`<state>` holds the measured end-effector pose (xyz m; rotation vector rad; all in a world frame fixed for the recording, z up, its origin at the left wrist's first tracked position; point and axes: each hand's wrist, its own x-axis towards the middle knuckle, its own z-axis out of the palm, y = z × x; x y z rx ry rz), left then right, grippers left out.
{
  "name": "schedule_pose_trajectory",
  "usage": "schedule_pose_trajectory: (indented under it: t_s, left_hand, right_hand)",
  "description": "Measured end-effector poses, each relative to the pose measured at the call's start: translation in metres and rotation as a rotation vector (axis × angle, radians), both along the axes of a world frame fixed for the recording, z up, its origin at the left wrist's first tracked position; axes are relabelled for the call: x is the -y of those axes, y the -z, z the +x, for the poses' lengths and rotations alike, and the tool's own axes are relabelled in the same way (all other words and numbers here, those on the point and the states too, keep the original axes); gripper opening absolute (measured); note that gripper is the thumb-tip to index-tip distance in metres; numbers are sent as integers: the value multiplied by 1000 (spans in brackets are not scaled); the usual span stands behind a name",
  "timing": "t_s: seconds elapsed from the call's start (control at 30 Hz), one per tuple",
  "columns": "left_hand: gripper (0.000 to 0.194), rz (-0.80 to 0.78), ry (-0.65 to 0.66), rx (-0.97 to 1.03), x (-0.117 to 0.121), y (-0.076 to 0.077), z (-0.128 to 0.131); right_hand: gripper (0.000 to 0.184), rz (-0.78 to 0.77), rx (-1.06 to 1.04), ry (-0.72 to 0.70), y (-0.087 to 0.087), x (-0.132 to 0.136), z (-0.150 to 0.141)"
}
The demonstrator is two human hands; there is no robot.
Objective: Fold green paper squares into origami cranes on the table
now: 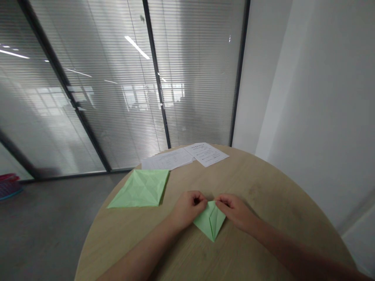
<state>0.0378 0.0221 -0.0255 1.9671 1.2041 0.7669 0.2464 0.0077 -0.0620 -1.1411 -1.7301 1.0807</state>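
A small piece of folded green paper (211,221) lies on the round wooden table, one point toward me and a crease line down its middle. My left hand (190,208) is closed, pinching its upper left edge between thumb and fingers. At the upper right edge, my right hand (234,210) is closed too, thumb and fingertips gripping the paper. The far corner is partly hidden between my fingers. Farther left, a larger green sheet (143,188) with crease marks lies flat, apart from both hands.
Printed white sheets (206,154) and more white papers (166,159) lie at the far edge of the table (263,187). Behind stands a glass partition with blinds (199,78); a white wall (331,97) rises at right. A red basket (9,185) sits on the floor at far left.
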Motion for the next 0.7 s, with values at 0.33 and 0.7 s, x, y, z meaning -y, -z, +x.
schedule_pose_trajectory:
  t_s: [0.33,0.7]
  left_hand:
    - [36,-63,-35,51,-8,-1,-9]
    - [42,-106,-103,308,-12,-1,-8]
  right_hand:
    - [31,11,2,91,7,-7,8]
    - [39,-168,-208,82,5,-8,4]
